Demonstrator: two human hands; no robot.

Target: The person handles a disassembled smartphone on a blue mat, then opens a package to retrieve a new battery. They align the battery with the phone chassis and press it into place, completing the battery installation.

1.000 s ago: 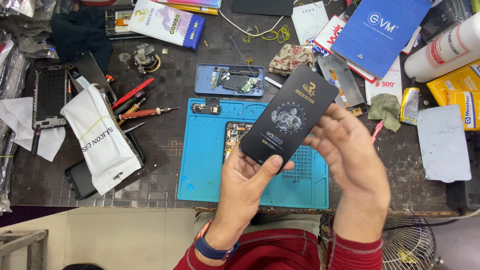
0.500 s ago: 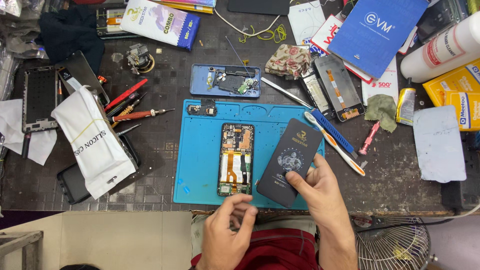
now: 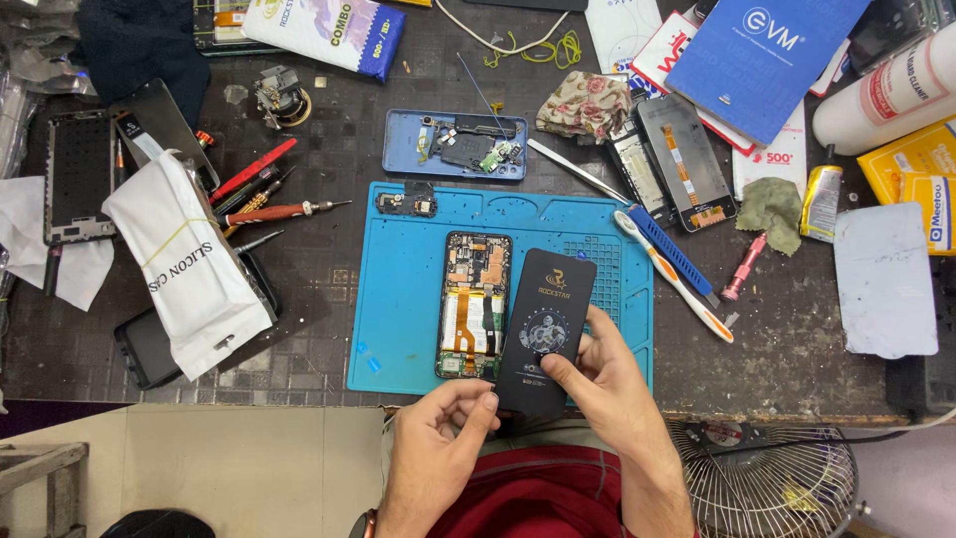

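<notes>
Seen from above, a cluttered dark repair bench with a blue work mat point(image 3: 398, 299) at its centre. Far left of the mat lies a white plastic pouch point(image 3: 184, 264), and between pouch and mat a red-handled screwdriver point(image 3: 274, 211). On the mat rests an opened phone point(image 3: 474, 304), its inner parts exposed. Just right of that phone, overlapping the mat's near edge, is a slim black package point(image 3: 548, 324). The left hand point(image 3: 438, 438), below the mat's near edge, pinches the package's lower corner with curled fingertips. The right hand point(image 3: 602, 384) grips the package's lower right side, thumb pressed across its front. Right of the package, a toothbrush point(image 3: 672, 274) lies slanted across the mat's right edge.
</notes>
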